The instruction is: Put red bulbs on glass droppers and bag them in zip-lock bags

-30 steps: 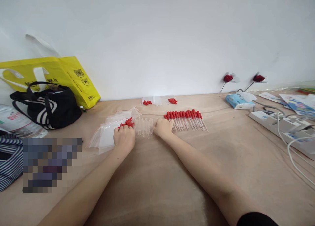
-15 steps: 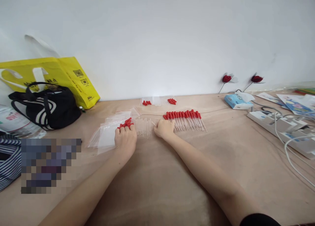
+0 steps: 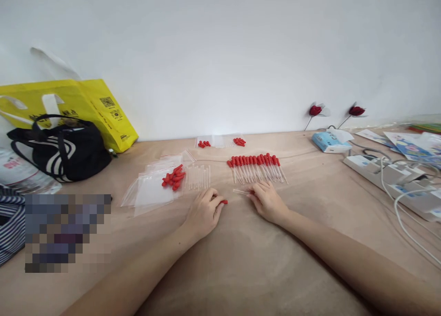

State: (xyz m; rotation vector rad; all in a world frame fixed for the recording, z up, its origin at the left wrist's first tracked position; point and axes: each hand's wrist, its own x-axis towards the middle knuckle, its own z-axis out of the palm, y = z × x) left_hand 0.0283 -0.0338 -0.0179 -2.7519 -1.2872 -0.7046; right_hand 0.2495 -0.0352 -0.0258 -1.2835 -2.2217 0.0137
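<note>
My left hand [image 3: 205,212] is closed in a pinch on a red rubber bulb [image 3: 223,201], whose end shows past the fingertips. Between the fingers of my right hand [image 3: 267,200] is a thin clear glass dropper tube [image 3: 239,191], pointing left toward the bulb; the two are apart. Behind my right hand lies a row of droppers with red bulbs [image 3: 257,160] fitted on clear tubes. Loose clear tubes [image 3: 199,176] lie side by side beyond my left hand. A pile of loose red bulbs [image 3: 174,177] rests on clear zip bags [image 3: 149,194].
Small groups of red bulbs [image 3: 204,144] lie with bags by the wall. At left stand a yellow bag [image 3: 117,118] and a black bag [image 3: 82,153]. To the right are a tissue pack [image 3: 330,142], a power strip [image 3: 389,173] with cables, and two fabric roses [image 3: 356,110].
My left hand has come away from the bulb pile toward me and right, with one bulb. My right hand has moved right and nearer, carrying a tube.
</note>
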